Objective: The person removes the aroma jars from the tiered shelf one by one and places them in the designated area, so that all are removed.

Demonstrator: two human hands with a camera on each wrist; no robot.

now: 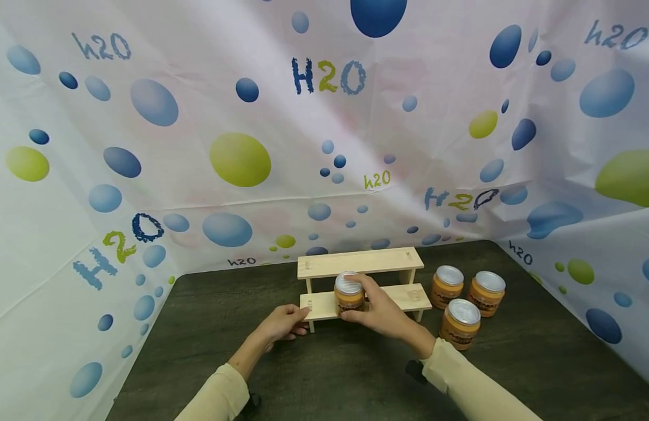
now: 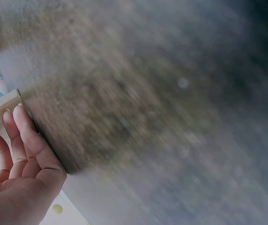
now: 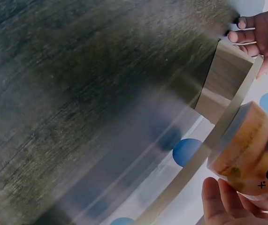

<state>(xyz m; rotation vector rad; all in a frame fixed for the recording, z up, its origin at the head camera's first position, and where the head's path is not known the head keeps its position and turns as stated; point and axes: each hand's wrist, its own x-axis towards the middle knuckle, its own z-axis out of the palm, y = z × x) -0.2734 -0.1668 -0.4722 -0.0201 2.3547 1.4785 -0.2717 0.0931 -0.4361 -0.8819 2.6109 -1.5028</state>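
Observation:
A two-step wooden shelf [image 1: 393,297] of pale wood stands on the dark table. My right hand [image 1: 382,313] grips an orange jar [image 1: 349,299] with a silver lid on the lower step, left of its middle. In the right wrist view the jar [image 3: 251,154] sits against the step's board, with fingers [image 3: 216,201] of the right hand round its side. My left hand [image 1: 282,324] pinches the left end of the lower step between thumb and fingers. In the left wrist view, fingers of that hand [image 2: 26,173] lie under the wooden board [image 2: 2,103].
Right of the shelf stand three more orange jars with silver lids: one at the back left [image 1: 447,286], one at the back right [image 1: 486,293] and one in front [image 1: 460,324]. A white sheet [image 1: 314,117] with blue and green spots hangs behind and beside the table [image 1: 209,327].

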